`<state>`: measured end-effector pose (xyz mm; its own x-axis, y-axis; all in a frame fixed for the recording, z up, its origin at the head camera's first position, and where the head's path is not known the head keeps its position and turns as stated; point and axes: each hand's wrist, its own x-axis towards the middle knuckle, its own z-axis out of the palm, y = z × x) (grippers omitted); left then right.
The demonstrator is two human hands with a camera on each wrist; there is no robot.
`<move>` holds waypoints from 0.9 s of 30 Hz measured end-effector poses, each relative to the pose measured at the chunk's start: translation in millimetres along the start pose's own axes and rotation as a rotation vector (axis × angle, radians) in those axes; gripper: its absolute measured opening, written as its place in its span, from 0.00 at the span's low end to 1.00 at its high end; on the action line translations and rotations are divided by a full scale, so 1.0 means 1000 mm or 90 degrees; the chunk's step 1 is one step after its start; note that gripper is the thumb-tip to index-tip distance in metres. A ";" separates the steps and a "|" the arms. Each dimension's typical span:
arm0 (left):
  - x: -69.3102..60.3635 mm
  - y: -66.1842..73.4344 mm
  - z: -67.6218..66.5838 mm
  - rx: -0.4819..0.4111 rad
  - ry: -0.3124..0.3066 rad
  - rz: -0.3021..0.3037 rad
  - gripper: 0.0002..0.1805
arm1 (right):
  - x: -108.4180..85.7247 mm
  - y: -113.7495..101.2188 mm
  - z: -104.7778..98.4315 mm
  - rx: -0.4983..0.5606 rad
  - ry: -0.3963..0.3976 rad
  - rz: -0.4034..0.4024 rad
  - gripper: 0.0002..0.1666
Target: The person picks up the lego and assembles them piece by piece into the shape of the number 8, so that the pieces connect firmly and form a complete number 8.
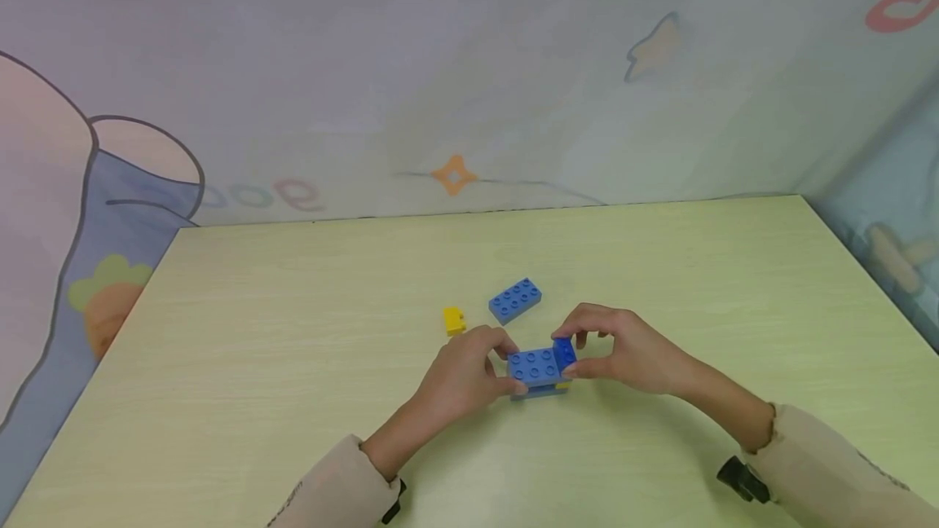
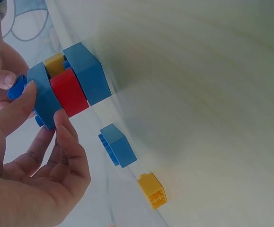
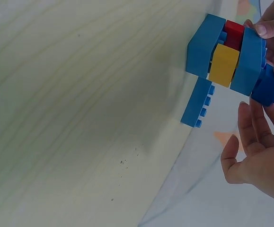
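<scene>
while the left hand (image 1: 465,369) pinched the light blue upper brick (image 1: 531,365) of a small stack near its left end, the right hand (image 1: 634,349) held a darker blue brick (image 1: 563,351) between thumb and fingers against the right end of its top. so the stack sat between the two hands, low over the pale surface (image 1: 293,398); i couldn't tell whether it rested there. just beyond lay a loose blue brick (image 1: 515,301), studs up, with a yellow piece (image 1: 454,320) to its left, near the left hand.

the head view mostly hid the stack's middle, but the left wrist view showed a red brick (image 2: 69,93) there, and the right wrist view a yellow brick (image 3: 224,65), both sandwiched above a lower blue brick (image 3: 205,45). only the left wrist view caught the yellow piece's hollow underside.

faded rounded letters on the backdrop (image 1: 469,63) couldn't be made out, and dark marks on the sleeves (image 1: 345,483) were too small to read.
</scene>
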<state>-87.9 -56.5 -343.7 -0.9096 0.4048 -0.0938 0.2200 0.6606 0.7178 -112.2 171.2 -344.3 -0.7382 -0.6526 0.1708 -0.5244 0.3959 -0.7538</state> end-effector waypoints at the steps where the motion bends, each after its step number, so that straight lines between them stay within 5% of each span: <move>1: 0.000 0.000 0.000 0.001 0.000 0.000 0.18 | 0.000 0.000 0.001 0.003 0.002 -0.008 0.18; 10: -0.002 0.001 -0.001 0.008 0.005 0.002 0.19 | -0.001 0.002 0.004 -0.003 0.018 -0.062 0.18; 27: 0.000 0.001 0.000 0.013 -0.001 -0.005 0.19 | -0.002 0.007 0.002 0.013 0.011 -0.009 0.19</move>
<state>-87.6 -56.0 -342.5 -0.9109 0.4003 -0.1001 0.2204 0.6770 0.7022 -113.6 173.9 -351.7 -0.7386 -0.6462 0.1920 -0.5255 0.3735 -0.7644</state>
